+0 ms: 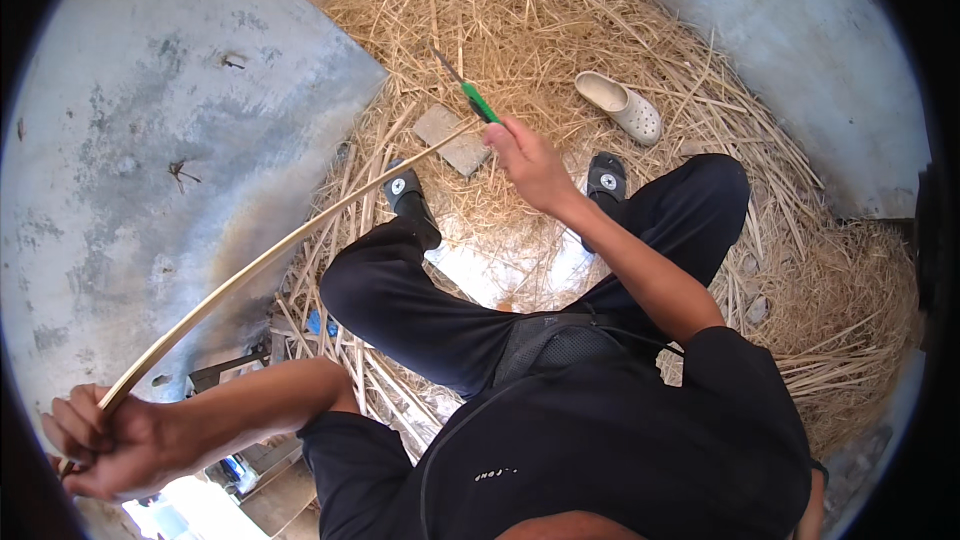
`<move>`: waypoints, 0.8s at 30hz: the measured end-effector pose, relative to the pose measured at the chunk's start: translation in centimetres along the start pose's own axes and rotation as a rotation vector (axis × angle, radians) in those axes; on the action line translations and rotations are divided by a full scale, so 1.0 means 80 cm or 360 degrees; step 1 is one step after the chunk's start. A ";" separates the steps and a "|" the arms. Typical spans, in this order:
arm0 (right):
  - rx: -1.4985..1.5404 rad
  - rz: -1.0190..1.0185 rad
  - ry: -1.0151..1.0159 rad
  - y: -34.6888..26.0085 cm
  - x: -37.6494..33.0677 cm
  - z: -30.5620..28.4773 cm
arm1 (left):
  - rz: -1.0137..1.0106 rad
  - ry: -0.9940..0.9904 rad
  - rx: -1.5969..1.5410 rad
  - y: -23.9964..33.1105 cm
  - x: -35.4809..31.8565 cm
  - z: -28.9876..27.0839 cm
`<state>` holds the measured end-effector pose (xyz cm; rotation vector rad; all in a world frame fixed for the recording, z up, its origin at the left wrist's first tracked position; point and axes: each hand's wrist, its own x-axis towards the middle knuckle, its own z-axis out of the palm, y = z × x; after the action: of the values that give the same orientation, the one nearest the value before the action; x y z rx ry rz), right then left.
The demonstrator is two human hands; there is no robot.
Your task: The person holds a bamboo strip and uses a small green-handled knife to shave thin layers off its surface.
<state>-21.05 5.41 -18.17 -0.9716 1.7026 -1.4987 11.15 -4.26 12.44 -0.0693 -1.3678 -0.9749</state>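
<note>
Shavings (pixel 520 20), strip (pixel 250 275), clog (pixel 625 110), block (pixel 435 122), knife (pixel 478 102).
Shavings: tan, strewn widely. Strip: long, pale, bowed; near end clenched in left hand (pixel 125 440), at lower left; far end just beside right hand (pixel 530 165), contact unclear. Clog: pale, perforated, lying on the shavings. Block: greyish, flat, below the strip's far end. Knife: green handle gripped in right hand, blade pointing forward.

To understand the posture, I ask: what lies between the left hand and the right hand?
In the head view, a long pale strip runs from the left hand toward the right hand, which holds a green-handled tool.
</note>
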 end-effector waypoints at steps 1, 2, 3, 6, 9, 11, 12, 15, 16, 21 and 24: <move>-0.0057 0.0006 0.0052 0.013 0.000 -0.003 | -0.0055 -0.0009 0.0030 0.005 0.008 0.000; -0.0077 -0.0001 0.0038 0.022 -0.002 0.000 | -0.0105 -0.0025 0.0064 0.005 0.012 0.006; -0.0098 -0.0007 0.0025 0.029 -0.006 0.005 | -0.0104 0.0032 0.0121 0.000 0.011 0.011; -0.0086 0.0076 -0.0042 0.051 -0.013 0.024 | 0.0150 -0.0015 0.0215 -0.023 -0.008 0.024; -0.0083 0.0120 -0.0051 0.059 -0.032 0.035 | 0.0061 -0.0141 -0.0088 -0.015 -0.024 0.037; -0.0083 0.0078 -0.0062 0.069 -0.045 0.048 | -0.0106 -0.0168 -0.0103 -0.011 -0.030 0.026; -0.0110 0.0081 -0.0100 0.068 -0.051 0.051 | -0.0167 -0.0101 -0.0061 -0.022 -0.038 0.035; -0.0338 0.0206 -0.0266 0.074 -0.061 0.054 | -0.0338 -0.0132 0.0240 -0.082 -0.078 0.061; -0.0290 0.0104 -0.0213 0.084 -0.063 0.058 | -0.0406 -0.0252 0.0085 -0.099 -0.088 0.058; -0.0350 -0.0101 -0.0316 0.077 -0.062 0.059 | -0.0161 -0.0387 -0.0282 -0.125 -0.114 0.070; -0.0451 -0.0114 -0.0366 0.077 -0.061 0.064 | -0.0205 -0.0516 -0.0475 -0.132 -0.111 0.079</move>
<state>-14.87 7.46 -24.93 -1.3115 1.7542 -1.1550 0.70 -2.47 1.59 -0.3819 -1.5235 -1.3137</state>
